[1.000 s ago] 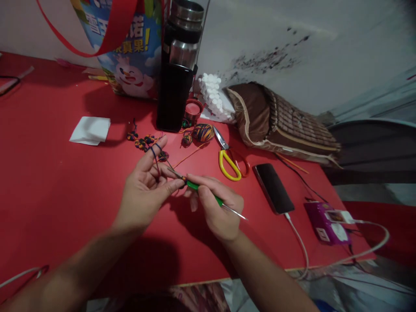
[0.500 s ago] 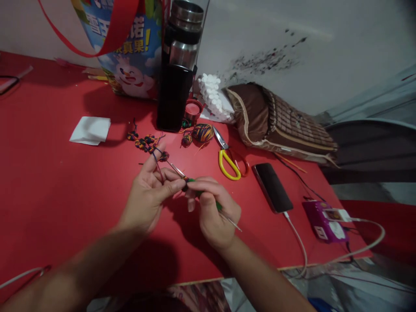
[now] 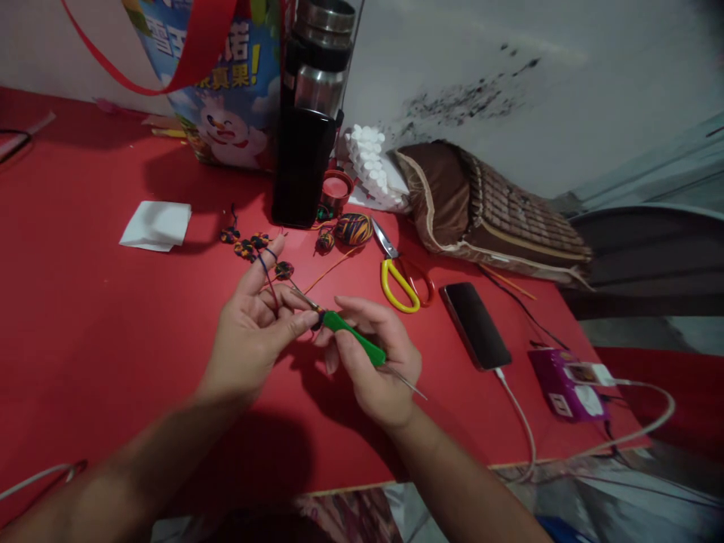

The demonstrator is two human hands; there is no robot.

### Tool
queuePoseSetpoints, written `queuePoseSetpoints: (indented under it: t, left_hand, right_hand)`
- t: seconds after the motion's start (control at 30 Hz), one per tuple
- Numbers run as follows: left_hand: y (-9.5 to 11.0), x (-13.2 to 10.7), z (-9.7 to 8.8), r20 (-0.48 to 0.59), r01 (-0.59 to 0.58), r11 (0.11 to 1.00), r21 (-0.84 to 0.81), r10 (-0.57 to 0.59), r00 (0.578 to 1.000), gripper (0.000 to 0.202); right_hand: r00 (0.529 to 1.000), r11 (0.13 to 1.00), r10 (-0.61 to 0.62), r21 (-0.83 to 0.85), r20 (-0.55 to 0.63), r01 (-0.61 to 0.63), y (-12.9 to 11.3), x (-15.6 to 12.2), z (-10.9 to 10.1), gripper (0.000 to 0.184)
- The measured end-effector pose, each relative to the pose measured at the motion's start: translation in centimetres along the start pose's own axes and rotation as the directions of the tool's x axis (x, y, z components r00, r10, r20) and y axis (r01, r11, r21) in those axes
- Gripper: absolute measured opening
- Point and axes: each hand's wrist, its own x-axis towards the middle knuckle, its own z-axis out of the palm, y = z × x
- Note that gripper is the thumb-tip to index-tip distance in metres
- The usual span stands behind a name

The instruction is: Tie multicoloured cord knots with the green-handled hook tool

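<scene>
My left hand (image 3: pixel 254 324) pinches a small dark piece of crochet work (image 3: pixel 317 323) between thumb and fingers, with a strand of yarn (image 3: pixel 268 275) looped round its raised index finger. In my right hand (image 3: pixel 381 362) lies a crochet hook with a green handle (image 3: pixel 355 338); its thumb is on the handle and its index finger is lifted off. The hook's metal tip reaches up past the piece in my left hand. Beyond the hands lie a multicoloured yarn ball (image 3: pixel 354 228), a smaller yarn ball (image 3: pixel 324 240) and several small crocheted flowers (image 3: pixel 244 250).
Scissors (image 3: pixel 400 285) with yellow and red handles lie right of the yarn. A charging phone (image 3: pixel 476 326) and a purple box (image 3: pixel 557 385) are farther right. Behind stand a black phone (image 3: pixel 303 167), a metal flask (image 3: pixel 320 87), a printed bag (image 3: pixel 226 124) and a brown cushion (image 3: pixel 498 211). White folded tissue (image 3: pixel 157 225) lies left.
My right index finger has lifted away, uncovering the green handle. An orange yarn strand now stretches from the ball toward my hands. The left hand stays nearly in place.
</scene>
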Motion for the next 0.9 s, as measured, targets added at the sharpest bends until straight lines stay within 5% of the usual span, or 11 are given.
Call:
queuePoseSetpoints:
  t: [0.23,0.47,0.63,0.77,0.9]
  left_hand:
    - [0.3,0.3,-0.3,0.007,0.022,1.000,-0.013,-0.022,1.000,0.093]
    - [0.3,0.2,0.0,0.052,-0.011,0.999,0.031,0.010,0.999,0.090]
    - [0.1,0.4,0.1,0.018,-0.082,0.981,0.178,0.080,0.997,0.087]
    - [0.0,0.3,0.1,0.022,0.006,1.000,0.025,-0.006,1.000,0.091]
    - [0.6,0.4,-0.1,0.078,0.157,0.978,-0.140,-0.147,0.986,0.096]
  right_hand:
    - [1.000,0.995,0.010,-0.096,-0.018,-0.012,-0.1,0.1,-0.1,0.021]
    - [0.956,0.901,-0.246,-0.325,0.159,0.286,0.0,0.7,-0.9,0.041]
    - [0.942,0.780,-0.268,-0.528,0.202,0.335,-0.1,0.9,-0.8,0.038]
    - [0.907,0.605,-0.328,-0.678,0.266,0.418,0.0,0.2,-0.5,0.044]
    - [0.872,0.571,-0.353,-0.661,0.338,0.487,0.1,0.1,-1.1,0.047]
